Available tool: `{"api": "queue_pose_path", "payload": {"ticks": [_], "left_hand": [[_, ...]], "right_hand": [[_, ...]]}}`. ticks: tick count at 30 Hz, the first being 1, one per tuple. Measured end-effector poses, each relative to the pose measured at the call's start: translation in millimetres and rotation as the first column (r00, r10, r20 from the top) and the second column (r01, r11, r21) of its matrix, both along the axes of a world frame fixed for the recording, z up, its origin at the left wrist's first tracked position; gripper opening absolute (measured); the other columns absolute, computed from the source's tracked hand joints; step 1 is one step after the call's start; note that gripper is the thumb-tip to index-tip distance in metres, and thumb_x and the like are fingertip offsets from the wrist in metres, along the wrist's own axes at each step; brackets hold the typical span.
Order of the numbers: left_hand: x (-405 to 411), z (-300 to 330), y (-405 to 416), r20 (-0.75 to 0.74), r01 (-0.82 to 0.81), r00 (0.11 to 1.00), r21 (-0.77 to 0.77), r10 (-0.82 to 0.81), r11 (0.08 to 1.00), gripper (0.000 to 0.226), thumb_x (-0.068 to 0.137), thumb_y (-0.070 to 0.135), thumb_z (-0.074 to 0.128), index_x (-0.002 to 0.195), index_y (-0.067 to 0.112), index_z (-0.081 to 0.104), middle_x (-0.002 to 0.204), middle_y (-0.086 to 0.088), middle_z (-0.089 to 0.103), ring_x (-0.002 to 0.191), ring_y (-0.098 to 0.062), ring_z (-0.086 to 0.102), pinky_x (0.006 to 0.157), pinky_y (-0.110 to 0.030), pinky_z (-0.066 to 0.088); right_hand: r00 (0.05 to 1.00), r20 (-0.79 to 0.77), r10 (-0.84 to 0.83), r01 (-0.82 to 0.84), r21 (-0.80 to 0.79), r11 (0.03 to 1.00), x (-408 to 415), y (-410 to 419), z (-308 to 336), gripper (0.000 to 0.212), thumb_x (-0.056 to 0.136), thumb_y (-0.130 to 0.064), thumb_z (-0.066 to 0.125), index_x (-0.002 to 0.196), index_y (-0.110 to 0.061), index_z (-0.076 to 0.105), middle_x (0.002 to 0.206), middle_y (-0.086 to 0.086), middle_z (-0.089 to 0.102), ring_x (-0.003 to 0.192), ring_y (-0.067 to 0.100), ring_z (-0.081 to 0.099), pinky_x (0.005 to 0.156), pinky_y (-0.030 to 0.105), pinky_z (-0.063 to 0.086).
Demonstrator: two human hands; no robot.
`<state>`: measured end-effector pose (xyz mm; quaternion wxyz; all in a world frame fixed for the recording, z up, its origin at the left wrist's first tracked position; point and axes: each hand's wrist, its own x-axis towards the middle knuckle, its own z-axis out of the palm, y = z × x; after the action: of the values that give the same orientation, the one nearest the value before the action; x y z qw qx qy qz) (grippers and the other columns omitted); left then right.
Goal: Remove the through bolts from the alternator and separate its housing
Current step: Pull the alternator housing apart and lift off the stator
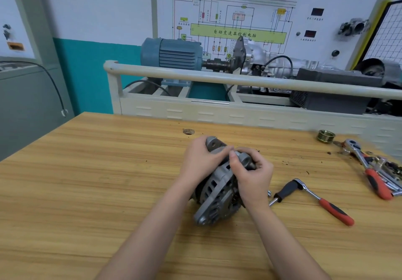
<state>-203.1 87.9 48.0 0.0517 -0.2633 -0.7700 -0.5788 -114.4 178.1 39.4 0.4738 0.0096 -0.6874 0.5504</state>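
Note:
A grey metal alternator (214, 195) lies on its side at the middle of the wooden table (87, 181). Its slotted housing faces me and a mounting lug sticks out at its far end. My left hand (201, 160) grips the far left part of the housing, fingers curled over the top. My right hand (253, 176) grips the right half, thumb pressed near the seam between the two halves. Both hands hide the top of the housing. No through bolt can be made out on the alternator.
A ratchet with a red and black handle (313, 199) lies just right of the alternator. Further right are another red-handled ratchet (369, 171), loose tools and a brass pulley (325, 136). A training bench with a blue motor (171, 53) stands behind the table.

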Motion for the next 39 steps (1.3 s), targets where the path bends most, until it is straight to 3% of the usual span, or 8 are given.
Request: {"api": "queue_pose_path", "payload": {"ticks": [3,6,13,25,29,35,37,39], "left_hand": [[-4.4,0.9,6.0,-0.013,-0.052,0.999,-0.036,0.051,0.998,0.037,0.077,0.043,0.072,0.062,0.011,0.062,0.055,0.001,0.058,0.049,-0.008,0.047,0.051,-0.028,0.040],[-4.1,3.8,2.4,0.026,0.048,0.998,0.018,-0.049,0.999,0.036,0.078,0.043,0.073,0.053,0.021,0.061,0.049,0.006,0.054,0.047,-0.008,0.046,0.049,-0.026,0.039],[-3.4,-1.8,-11.9,-0.003,0.088,0.996,0.102,-0.089,0.991,0.049,0.082,0.039,0.073,0.052,0.012,0.047,0.049,0.002,0.042,0.047,-0.014,0.038,0.049,-0.027,0.032],[-9.9,-4.9,-16.7,0.044,0.123,0.991,0.132,-0.129,0.984,0.045,0.081,0.036,0.074,0.046,0.025,0.048,0.045,0.012,0.044,0.043,-0.006,0.041,0.044,-0.019,0.034],[-13.5,-6.5,-23.0,0.104,0.108,0.987,0.163,-0.126,0.981,0.042,0.084,0.030,0.071,0.049,0.022,0.051,0.045,0.013,0.046,0.042,-0.003,0.042,0.045,-0.015,0.036],[3.0,-5.1,-41.6,0.168,0.097,0.980,0.091,-0.111,0.991,0.050,0.091,0.046,0.055,0.088,-0.003,0.064,0.077,-0.007,0.065,0.067,-0.015,0.060,0.054,-0.018,0.044],[15.4,-7.4,-51.0,0.169,0.071,0.982,0.106,-0.089,0.992,0.040,0.085,0.055,0.053,0.099,0.019,0.066,0.094,0.005,0.070,0.082,-0.003,0.066,0.062,-0.012,0.048],[26.5,-13.4,-62.7,0.166,0.087,0.981,0.091,-0.101,0.992,0.062,0.070,0.069,0.053,0.118,0.030,0.056,0.113,0.014,0.062,0.103,0.000,0.060,0.072,-0.010,0.048]], "right_hand": [[0.985,0.161,0.053,-0.061,0.049,0.997,6.0,10.2,7.4,0.013,0.069,-0.026,0.077,0.073,-0.024,0.065,0.067,-0.015,0.065,0.061,-0.001,0.058,0.057,0.012,0.045],[0.965,0.264,0.001,-0.046,0.167,0.985,8.7,10.6,12.7,0.019,0.064,-0.035,0.074,0.070,-0.025,0.059,0.062,-0.018,0.060,0.059,0.001,0.054,0.056,0.016,0.042],[0.960,0.232,-0.155,0.088,0.274,0.958,9.9,-12.8,10.8,0.021,0.059,-0.038,0.064,0.063,-0.032,0.045,0.056,-0.016,0.052,0.056,0.004,0.050,0.054,0.022,0.036],[0.936,0.267,-0.229,0.131,0.338,0.932,13.6,-27.6,11.6,0.028,0.062,-0.043,0.064,0.077,-0.021,0.057,0.071,-0.011,0.061,0.070,0.010,0.058,0.070,0.036,0.048],[0.932,0.356,-0.070,-0.092,0.419,0.903,20.8,-21.9,15.6,0.035,0.070,-0.051,0.066,0.097,-0.029,0.062,0.093,-0.017,0.064,0.092,0.007,0.060,0.082,0.034,0.048],[0.886,0.373,0.277,-0.319,0.057,0.946,31.0,31.3,23.6,0.052,0.074,-0.049,0.071,0.121,-0.030,0.059,0.120,-0.016,0.064,0.116,0.002,0.056,0.103,0.037,0.044],[0.767,0.570,0.294,-0.450,0.152,0.880,33.1,55.3,17.8,0.081,0.065,-0.052,0.074,0.138,-0.034,0.043,0.138,-0.022,0.049,0.128,-0.006,0.042,0.112,0.030,0.032],[0.590,0.743,0.316,-0.615,0.159,0.772,33.4,66.0,2.3,0.111,0.055,-0.049,0.082,0.145,-0.046,0.017,0.142,-0.030,0.029,0.125,-0.019,0.033,0.108,0.016,0.030]]}}
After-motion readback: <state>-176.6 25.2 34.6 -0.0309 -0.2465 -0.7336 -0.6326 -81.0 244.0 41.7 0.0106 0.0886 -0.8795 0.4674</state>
